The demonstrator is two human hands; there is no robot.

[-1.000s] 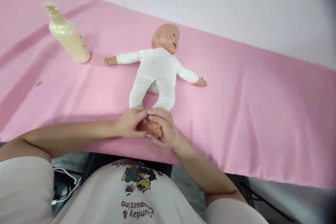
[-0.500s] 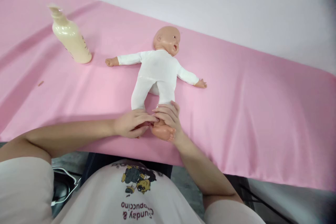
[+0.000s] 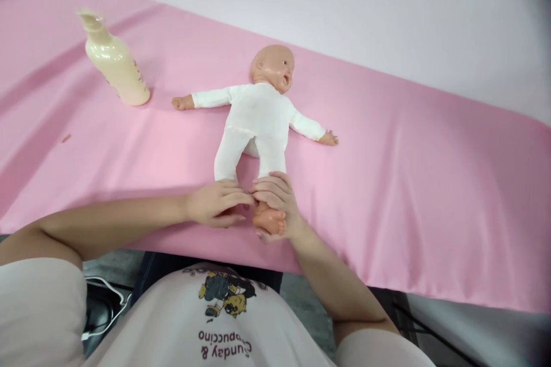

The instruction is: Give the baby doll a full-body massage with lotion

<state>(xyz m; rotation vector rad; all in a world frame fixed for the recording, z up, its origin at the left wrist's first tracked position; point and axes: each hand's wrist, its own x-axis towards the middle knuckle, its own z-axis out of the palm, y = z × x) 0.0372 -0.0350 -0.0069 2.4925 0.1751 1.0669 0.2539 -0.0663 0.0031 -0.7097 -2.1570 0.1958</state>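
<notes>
A baby doll (image 3: 258, 109) in a white long-sleeved suit lies on its back on the pink cloth, arms spread and head turned to the right. My right hand (image 3: 279, 200) wraps round the ankle of the doll's leg on the right, and the bare foot (image 3: 270, 221) shows below my fingers. My left hand (image 3: 217, 203) curls over the end of the other leg, covering most of that foot. Its fingertips come close to my right hand's fingertips.
A cream pump bottle (image 3: 116, 66) stands at the upper left. A small brown scrap (image 3: 66, 138) lies on the pink cloth (image 3: 413, 183), whose near edge runs just in front of my body. A white wall (image 3: 365, 6) rises behind. A white cable (image 3: 114, 284) hangs at the lower left.
My right hand has shifted its hold, its thumb now showing beneath the foot, and the foot has turned slightly. My left fingers have moved a little off that foot.
</notes>
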